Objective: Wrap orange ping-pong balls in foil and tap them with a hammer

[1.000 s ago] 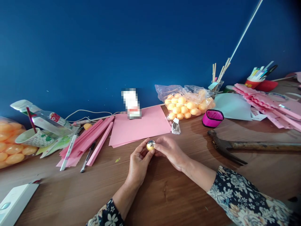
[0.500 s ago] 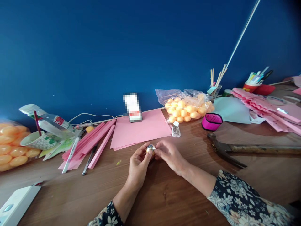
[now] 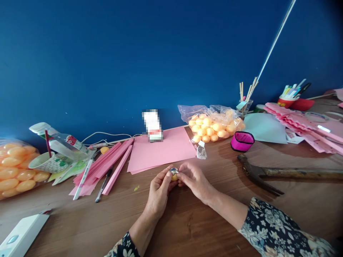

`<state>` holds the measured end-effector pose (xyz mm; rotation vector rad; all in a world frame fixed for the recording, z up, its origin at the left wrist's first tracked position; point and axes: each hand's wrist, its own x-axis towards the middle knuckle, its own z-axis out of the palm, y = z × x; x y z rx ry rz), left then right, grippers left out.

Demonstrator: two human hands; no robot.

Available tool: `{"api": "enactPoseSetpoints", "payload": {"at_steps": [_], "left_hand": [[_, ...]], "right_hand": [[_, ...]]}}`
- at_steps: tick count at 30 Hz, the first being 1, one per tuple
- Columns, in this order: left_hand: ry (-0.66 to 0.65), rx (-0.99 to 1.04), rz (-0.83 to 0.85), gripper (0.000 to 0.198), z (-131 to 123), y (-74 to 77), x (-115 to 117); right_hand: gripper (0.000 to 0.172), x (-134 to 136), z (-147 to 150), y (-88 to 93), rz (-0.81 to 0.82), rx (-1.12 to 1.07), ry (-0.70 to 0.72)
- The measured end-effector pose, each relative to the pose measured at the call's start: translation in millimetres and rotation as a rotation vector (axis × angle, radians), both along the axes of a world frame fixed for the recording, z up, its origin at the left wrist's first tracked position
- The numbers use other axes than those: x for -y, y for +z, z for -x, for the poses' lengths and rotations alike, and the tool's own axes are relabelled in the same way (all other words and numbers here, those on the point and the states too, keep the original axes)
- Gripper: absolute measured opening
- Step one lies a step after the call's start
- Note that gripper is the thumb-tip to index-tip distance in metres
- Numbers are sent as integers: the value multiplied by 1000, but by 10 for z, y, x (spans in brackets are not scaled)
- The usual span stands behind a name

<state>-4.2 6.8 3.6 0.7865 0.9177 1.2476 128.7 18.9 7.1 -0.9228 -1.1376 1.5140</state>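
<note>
A small ball, shiny silver on top and yellow below, is pinched between both hands above the wooden table. My left hand grips it from the left with thumb and fingers. From the other side, the thumb and fingertips of my right hand close on it; the fingers behind the ball are partly hidden. Just beyond the hands lie pink paper sheets and a small clear packet with a white top.
A claw hammer lies at the right, near a magenta wristband-like loop. Bags of orange balls stand at the back and far left. Pink strips, pens, a paper cup and a white box occupy the left.
The ball has turned in my fingers: more yellow shows on its lower part now. Both hands stay around it, and the whole view has shifted slightly.
</note>
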Motion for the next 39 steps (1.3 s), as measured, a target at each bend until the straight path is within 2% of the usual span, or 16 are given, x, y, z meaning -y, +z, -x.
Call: {"api": "enactPoseSetpoints", "payload": {"at_steps": [11,14,18,22,26,29,32,34,36,39], "left_hand": [[24,-72,-4,42,6,-18,-31],[24,-78,-21,43,3,-3,-35],[0,-61,-26,42,2,26,-13],[-10,-163,-30,45,4,28,30],[6,-231,-64,46,4,-1,47],[2,-181,-52,49,7,-9,42],[1,-128,-32,48,5,9,39],[12,-110,-21,47,-5,24,41],[47,-105,-25,48,-20,31,44],[100,-116,-38,51,-36,27,48]], "right_hand": [[23,-39,8,-65,-53,21,33],[20,-46,-15,-43,-131,134,25],[11,46,-78,69,-332,405,-99],[6,288,-227,274,-417,522,-135],[7,491,-646,447,-545,675,-171],[10,505,-1216,485,-617,920,-322],[17,476,-1890,424,-654,1312,-480],[26,485,-2275,339,-581,1594,-464],[36,521,-2528,243,-502,1763,-366],[39,576,-2632,149,-485,1858,-262]]}}
